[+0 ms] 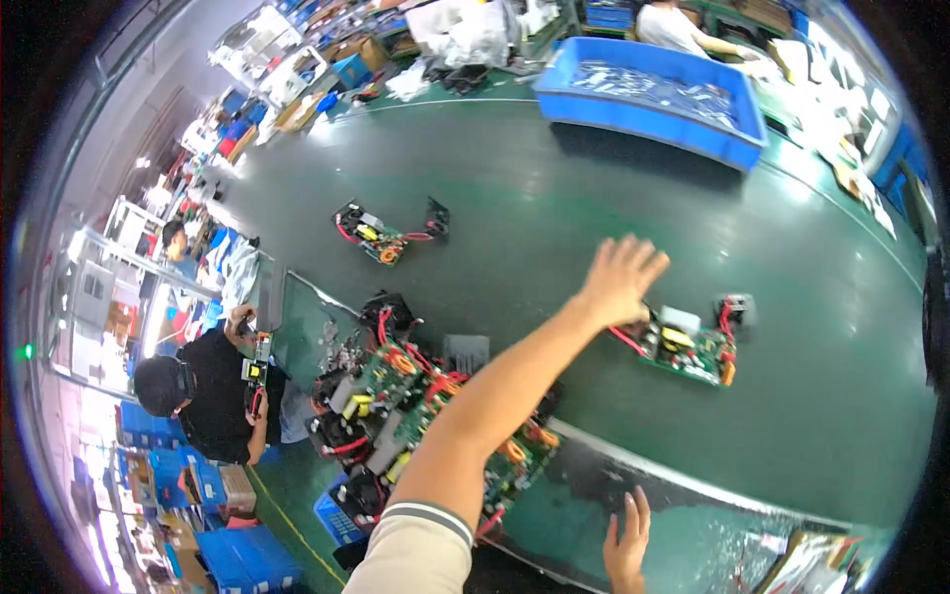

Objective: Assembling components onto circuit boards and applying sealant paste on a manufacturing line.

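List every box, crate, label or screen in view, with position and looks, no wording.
Large blue plastic crate: top centre on the dark green belt, rectangular, holding small pale parts.
Brown cardboard boxes: top left, beyond the belt.
Stacked blue plastic bins: lower left on the floor, beside a seated person in black.
Screens or readable labels: none clearly seen.

Dark green across the conveyor belt [554, 198]; green on the circuit board [683, 351] near the left hand [621, 277], with red wires, a yellow part and orange coils; same colours on the farther board [381, 238] and the stacked boards [416, 416]; bright blue for the bin [643, 119]; beige sleeve [416, 554] with dark-striped cuff
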Demonstrator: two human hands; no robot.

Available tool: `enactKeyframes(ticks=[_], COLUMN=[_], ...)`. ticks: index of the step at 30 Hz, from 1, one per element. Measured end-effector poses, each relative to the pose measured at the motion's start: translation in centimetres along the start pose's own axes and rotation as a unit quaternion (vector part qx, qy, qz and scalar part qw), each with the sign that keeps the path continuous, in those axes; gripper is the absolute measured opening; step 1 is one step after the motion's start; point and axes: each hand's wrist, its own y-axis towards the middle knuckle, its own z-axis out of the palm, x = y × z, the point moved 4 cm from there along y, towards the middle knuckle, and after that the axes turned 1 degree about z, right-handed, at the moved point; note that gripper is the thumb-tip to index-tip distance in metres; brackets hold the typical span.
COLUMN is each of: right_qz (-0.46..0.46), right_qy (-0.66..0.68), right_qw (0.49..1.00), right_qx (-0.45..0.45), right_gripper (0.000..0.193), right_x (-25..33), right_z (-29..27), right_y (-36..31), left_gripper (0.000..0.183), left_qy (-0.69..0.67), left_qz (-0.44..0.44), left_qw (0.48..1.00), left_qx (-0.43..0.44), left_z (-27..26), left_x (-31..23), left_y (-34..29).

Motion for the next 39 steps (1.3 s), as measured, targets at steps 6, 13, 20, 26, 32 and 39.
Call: enactKeyframes(ticks=[6, 13, 20, 26, 32, 39], right_qz=[0.009, 0.155, 0.04, 0.037, 0.053, -0.056], right_qy=[-0.302, -0.304, -0.359, -0.331, -0.258, -0.109], right_qw=[0.951, 0.938, 0.93, 0.941, 0.963, 0.976], right_qx=[-0.064, 0.064, -0.065, -0.053, -0.057, -0.179], right_gripper=[0.044, 0.05, 0.053, 0.053, 0.051, 0.028], right_x=[-1.6, -0.2, 1.4, 1.4, 1.8, -3.0], right_z=[5.4, 6.9, 6.3, 7.5, 6.0, 4.1], right_y=[-0.4, 2.6, 1.0, 1.4, 1.6, -1.4], left_gripper=[0.045, 0.042, 0.047, 0.053, 0.062, 0.089], left_qy=[0.15, -0.21, -0.224, -0.042, 0.324, 0.129], left_qz=[-0.416, -0.459, -0.211, -0.182, -0.175, -0.115], left_qw=[0.872, 0.845, 0.952, 0.972, 0.895, 0.937], left_qx=[-0.212, 0.176, -0.004, -0.145, -0.252, -0.303], left_z=[-9.5, -0.2, 10.2, 8.1, -18.1, -23.4], left_x=[34.3, 46.4, 37.4, 43.1, 48.9, 9.3], left_y=[-13.8, -18.5, 1.7, -3.6, -29.3, -19.9])
